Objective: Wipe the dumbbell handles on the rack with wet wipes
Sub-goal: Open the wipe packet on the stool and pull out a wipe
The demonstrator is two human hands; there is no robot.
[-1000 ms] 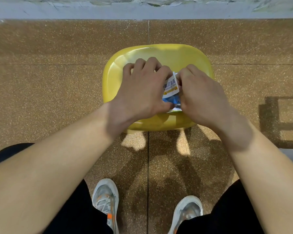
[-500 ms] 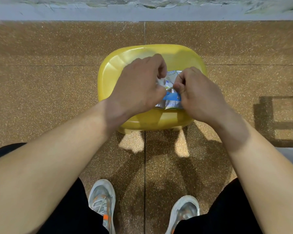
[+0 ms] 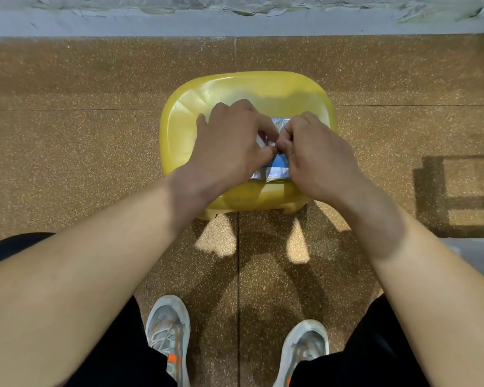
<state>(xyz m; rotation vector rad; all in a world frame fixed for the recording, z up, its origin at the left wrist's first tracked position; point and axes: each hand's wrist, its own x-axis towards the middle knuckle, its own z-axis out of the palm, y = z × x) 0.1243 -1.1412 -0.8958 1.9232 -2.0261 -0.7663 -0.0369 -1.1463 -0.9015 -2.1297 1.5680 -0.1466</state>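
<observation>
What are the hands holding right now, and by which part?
Both the left hand and right hand pinch a small wet-wipe packet, one on each side, fingertips meeting near its middle, over the yellow stool.

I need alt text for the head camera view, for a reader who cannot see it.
Seen from above, a left hand and a right hand pinch a small blue-and-white wipe packet over a yellow plastic stool on a speckled brown floor.
</observation>
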